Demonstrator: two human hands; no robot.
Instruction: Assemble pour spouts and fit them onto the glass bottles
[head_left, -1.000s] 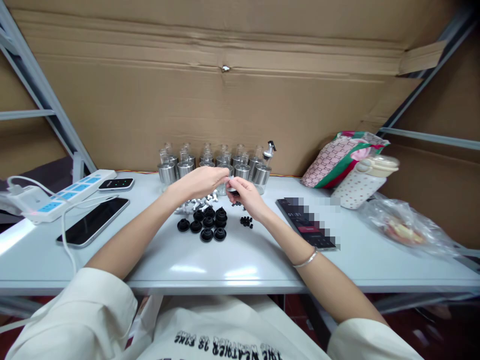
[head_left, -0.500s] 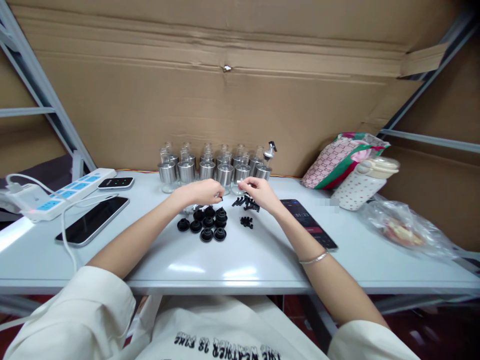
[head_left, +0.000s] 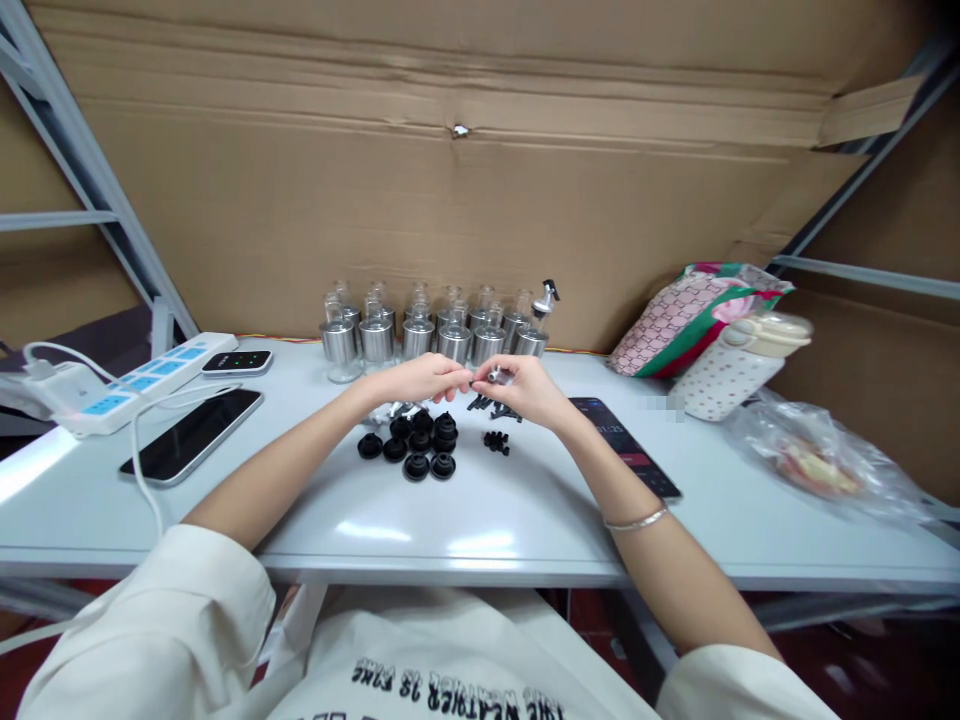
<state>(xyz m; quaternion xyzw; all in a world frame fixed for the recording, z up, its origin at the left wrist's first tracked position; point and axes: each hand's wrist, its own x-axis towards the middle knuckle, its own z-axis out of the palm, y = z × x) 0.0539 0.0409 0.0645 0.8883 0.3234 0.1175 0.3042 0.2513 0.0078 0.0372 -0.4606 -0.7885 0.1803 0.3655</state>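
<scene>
left hand (head_left: 421,378) + right hand (head_left: 525,385) pinch small metal spout part (head_left: 493,375) | fingers narrow | risk: slips into black caps (head_left: 417,447) (tiny grip)

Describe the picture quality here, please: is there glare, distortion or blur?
Head view: wide-angle bending curves the shelf posts and the table edge; pale glare patches lie on the table's near part; a small pixelated patch sits left of the spotted bottle; the left hand and right hand are sharp, but the small silver part between them is too tiny to read.
</scene>
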